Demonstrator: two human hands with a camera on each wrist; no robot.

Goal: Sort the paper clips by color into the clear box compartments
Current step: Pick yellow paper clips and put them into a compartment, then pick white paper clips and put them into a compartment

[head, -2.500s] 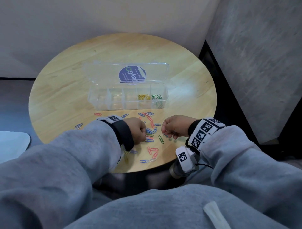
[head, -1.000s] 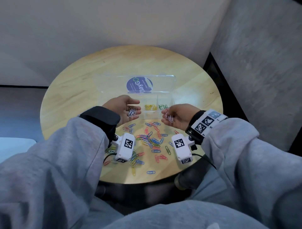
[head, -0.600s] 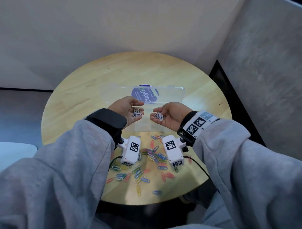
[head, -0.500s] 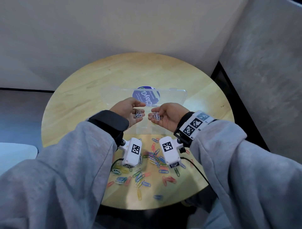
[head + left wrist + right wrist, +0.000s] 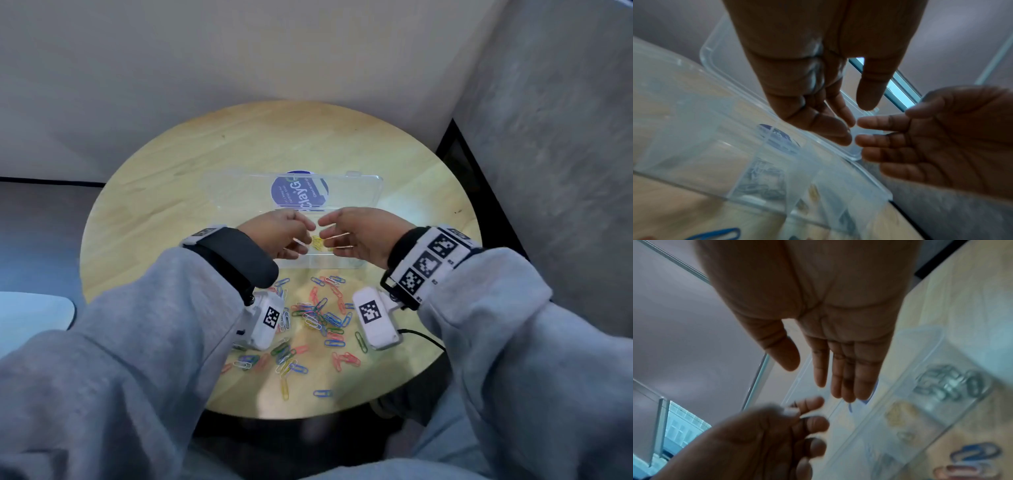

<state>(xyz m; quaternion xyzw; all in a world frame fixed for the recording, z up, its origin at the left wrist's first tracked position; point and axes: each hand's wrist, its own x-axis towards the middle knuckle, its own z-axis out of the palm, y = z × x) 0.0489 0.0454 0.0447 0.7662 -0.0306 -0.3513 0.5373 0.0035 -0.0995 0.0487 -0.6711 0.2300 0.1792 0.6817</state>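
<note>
- left hand [image 5: 279, 233] now over the clear box [image 5: 346, 262], fingers straight and relaxed, nothing held; white clips seen in the palm half a second ago are gone.
- white clips [image 5: 761, 183] lying in a middle compartment, beside the yellow clips [image 5: 317, 242].
- right hand [image 5: 361, 236] likewise emptied, fingers straight, tips close to the left's.
- probably one colour delivered; plenty of mixed clips [image 5: 318, 318] left loose on the table [image 5: 154, 219], near edge.

Soft even indoor light, wide-angle bending at edges, wrist views dim, blurred, palms in shadow
</note>
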